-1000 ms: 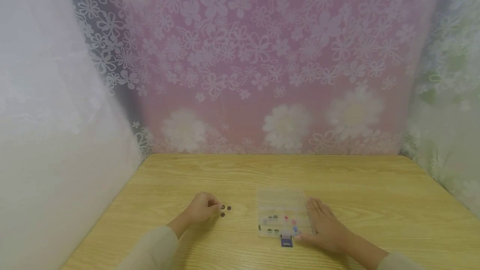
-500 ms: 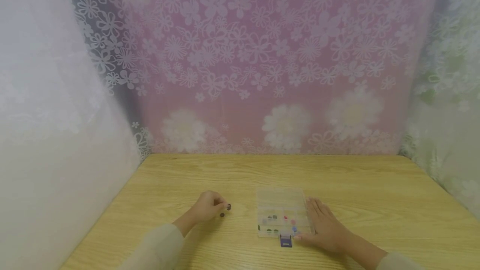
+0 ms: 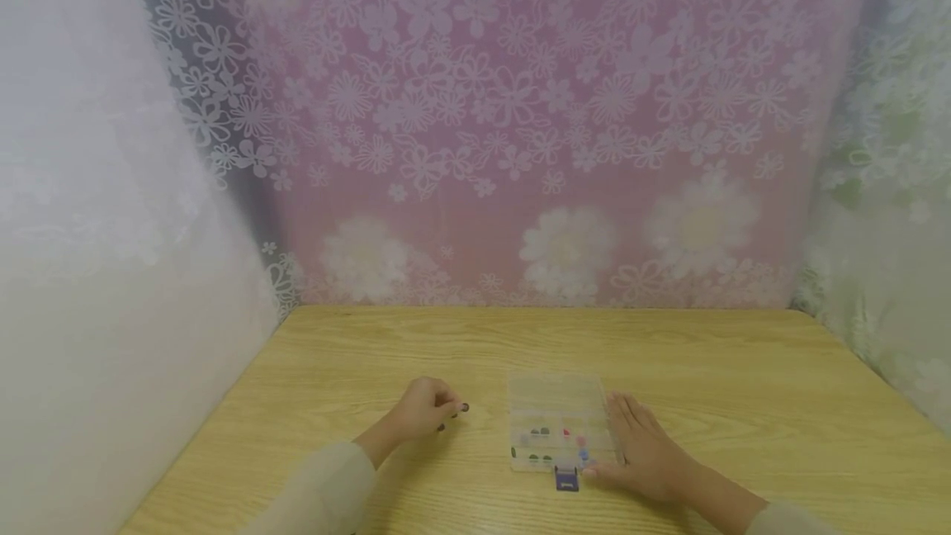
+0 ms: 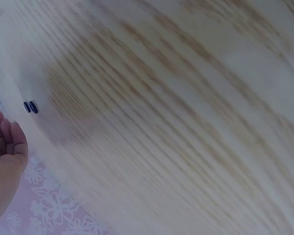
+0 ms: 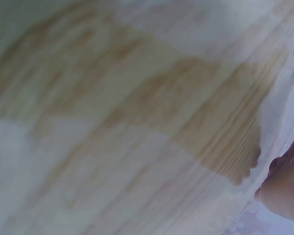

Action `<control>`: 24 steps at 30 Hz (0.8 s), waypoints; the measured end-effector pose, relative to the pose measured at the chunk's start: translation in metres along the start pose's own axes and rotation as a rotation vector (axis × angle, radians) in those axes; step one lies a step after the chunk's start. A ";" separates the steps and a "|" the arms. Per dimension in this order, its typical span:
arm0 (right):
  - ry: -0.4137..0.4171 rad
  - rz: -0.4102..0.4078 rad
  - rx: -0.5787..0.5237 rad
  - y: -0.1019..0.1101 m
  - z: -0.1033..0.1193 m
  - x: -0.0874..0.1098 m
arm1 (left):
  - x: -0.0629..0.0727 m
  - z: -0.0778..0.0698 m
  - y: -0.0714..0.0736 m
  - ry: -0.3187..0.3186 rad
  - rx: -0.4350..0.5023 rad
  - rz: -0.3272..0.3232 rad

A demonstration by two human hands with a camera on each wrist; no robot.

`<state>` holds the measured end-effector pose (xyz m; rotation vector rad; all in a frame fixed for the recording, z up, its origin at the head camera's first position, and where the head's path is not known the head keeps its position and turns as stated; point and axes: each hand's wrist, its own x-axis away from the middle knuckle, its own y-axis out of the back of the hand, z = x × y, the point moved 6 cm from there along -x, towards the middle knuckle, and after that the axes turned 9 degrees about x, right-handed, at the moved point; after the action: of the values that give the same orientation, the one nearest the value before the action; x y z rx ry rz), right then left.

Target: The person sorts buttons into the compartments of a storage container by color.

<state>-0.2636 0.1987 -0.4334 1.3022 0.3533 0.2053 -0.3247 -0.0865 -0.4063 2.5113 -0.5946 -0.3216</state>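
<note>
Left of centre in the head view, my left hand [image 3: 423,409] pinches a small dark disc [image 3: 465,408] between thumb and fingertips, just above the table. Another dark disc [image 3: 442,428] lies below that hand, and one more is mostly hidden by the fingertips. Two dark discs [image 4: 30,106] appear on the wood beyond the fingers in the left wrist view. My right hand [image 3: 654,452], fingers extended, rests along the right side of a clear plastic divided box [image 3: 553,390], its thumb at the front edge. Inside are several dark green pieces [image 3: 540,432], plus red, pink and blue ones.
A dark blue latch [image 3: 567,480] sticks out from the box's front edge. The wood-grain table [image 3: 706,353] ends at a pink flowered curtain [image 3: 550,147]. Pale curtains hang on both sides.
My left hand has moved slightly to the right, towards the box, and a dark disc is now between its fingertips. My right hand and the box have stayed in place.
</note>
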 end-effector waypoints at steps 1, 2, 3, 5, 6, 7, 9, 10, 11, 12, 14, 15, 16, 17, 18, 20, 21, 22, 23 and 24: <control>-0.001 0.001 -0.003 0.000 0.000 0.000 | 0.000 -0.001 -0.001 -0.002 -0.004 -0.001; -0.001 0.002 -0.004 0.000 0.000 0.000 | 0.000 -0.002 -0.001 -0.002 -0.005 -0.003; -0.001 0.002 -0.004 0.000 -0.001 0.000 | 0.000 -0.003 -0.002 -0.002 -0.005 -0.004; -0.003 0.004 -0.007 -0.001 -0.001 0.000 | -0.001 -0.004 -0.003 -0.005 -0.017 -0.006; -0.002 0.004 -0.005 -0.001 -0.001 0.000 | -0.001 -0.005 -0.004 -0.010 -0.027 -0.008; -0.002 0.004 -0.005 -0.001 -0.001 0.000 | -0.002 -0.006 -0.004 -0.015 -0.034 -0.011; -0.001 -0.001 -0.002 -0.001 -0.001 0.000 | -0.003 -0.007 -0.006 -0.028 -0.039 -0.010; -0.001 -0.004 -0.002 -0.001 -0.001 0.000 | -0.004 -0.008 -0.007 -0.036 -0.045 -0.009; 0.000 -0.008 0.000 -0.001 -0.001 0.000 | -0.005 -0.009 -0.008 -0.042 -0.045 -0.009; 0.001 -0.012 0.003 -0.001 0.000 0.000 | -0.005 -0.010 -0.009 -0.048 -0.040 -0.004; 0.001 -0.017 0.004 0.000 0.000 0.000 | -0.007 -0.012 -0.012 -0.056 -0.026 0.006; 0.001 -0.017 0.003 0.000 0.000 0.000 | -0.007 -0.013 -0.013 -0.057 -0.021 0.009; 0.001 -0.015 0.001 0.000 0.000 0.000 | -0.008 -0.014 -0.015 -0.056 -0.015 0.011; 0.000 -0.014 0.000 0.000 0.000 0.000 | -0.008 -0.015 -0.016 -0.058 -0.009 0.013; 0.000 -0.010 -0.004 0.000 0.000 0.000 | -0.009 -0.016 -0.017 -0.060 -0.009 0.014; 0.001 -0.005 -0.008 0.000 0.000 0.000 | -0.010 -0.017 -0.019 -0.063 -0.006 0.017; 0.001 -0.004 -0.007 0.000 0.000 0.000 | -0.011 -0.017 -0.020 -0.066 -0.010 0.017; 0.001 -0.004 -0.007 0.000 0.000 0.000 | -0.012 -0.018 -0.021 -0.068 -0.013 0.019; 0.002 -0.005 -0.005 0.000 0.000 0.000 | -0.012 -0.019 -0.022 -0.073 -0.017 0.021; 0.003 -0.007 0.001 0.000 0.000 0.000 | -0.013 -0.020 -0.023 -0.074 -0.021 0.023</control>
<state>-0.2635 0.1986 -0.4330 1.3013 0.3603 0.2017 -0.3209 -0.0537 -0.4009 2.4799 -0.6452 -0.4111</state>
